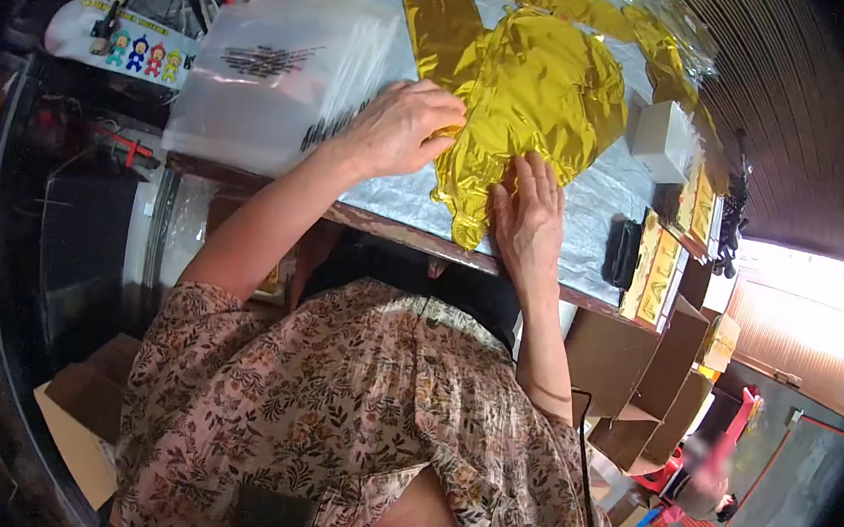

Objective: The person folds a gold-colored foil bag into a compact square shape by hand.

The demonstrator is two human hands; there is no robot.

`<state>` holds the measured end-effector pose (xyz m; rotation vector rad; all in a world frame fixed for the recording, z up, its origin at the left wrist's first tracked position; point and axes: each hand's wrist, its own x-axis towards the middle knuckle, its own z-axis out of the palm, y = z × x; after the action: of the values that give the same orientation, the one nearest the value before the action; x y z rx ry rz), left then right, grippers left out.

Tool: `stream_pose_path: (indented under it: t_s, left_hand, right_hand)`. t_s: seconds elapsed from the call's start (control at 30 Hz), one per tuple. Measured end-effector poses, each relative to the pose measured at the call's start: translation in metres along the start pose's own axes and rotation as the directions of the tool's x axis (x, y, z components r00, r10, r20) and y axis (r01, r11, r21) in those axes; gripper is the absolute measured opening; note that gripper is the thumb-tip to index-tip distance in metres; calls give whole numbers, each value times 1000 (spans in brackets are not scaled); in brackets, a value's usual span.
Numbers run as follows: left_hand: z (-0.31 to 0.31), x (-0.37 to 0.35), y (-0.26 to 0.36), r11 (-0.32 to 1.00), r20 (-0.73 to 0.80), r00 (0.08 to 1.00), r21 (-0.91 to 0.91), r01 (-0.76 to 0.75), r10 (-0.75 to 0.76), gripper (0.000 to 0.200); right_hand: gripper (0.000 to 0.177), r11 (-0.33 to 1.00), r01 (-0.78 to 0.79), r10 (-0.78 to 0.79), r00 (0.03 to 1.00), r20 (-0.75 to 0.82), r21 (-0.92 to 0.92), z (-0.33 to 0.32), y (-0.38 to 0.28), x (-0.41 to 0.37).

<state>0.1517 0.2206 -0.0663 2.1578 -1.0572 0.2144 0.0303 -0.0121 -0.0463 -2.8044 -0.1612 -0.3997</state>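
A shiny gold foil balloon [548, 84], crumpled and mostly flat, lies on the table with its narrow lower end near the front edge. My left hand [404, 126] is at its left side, fingers curled and pinching the foil's edge. Flat on the lower right part of the balloon rests my right hand [531, 218], its fingers stretched out and the thumb beside the narrow end. Another gold foil piece [440, 19] lies just behind, partly under the balloon.
Clear plastic bags [291, 41] with black print lie left on the silvery tabletop [586, 228]. A white box [661, 142], a black object [623, 251] and labelled boxes [656, 279] line the right side. Cardboard boxes [652, 384] stand below right; another person [710, 469] is beyond.
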Motion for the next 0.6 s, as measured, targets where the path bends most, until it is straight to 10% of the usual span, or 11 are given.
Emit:
stream_pose_path:
  t_s: [0.6]
  left_hand:
    - [-2, 6, 4, 999, -51, 998, -16, -40, 39, 21]
  right_hand:
    - [51, 1000, -13, 13, 1000, 8, -3, 0, -3, -4]
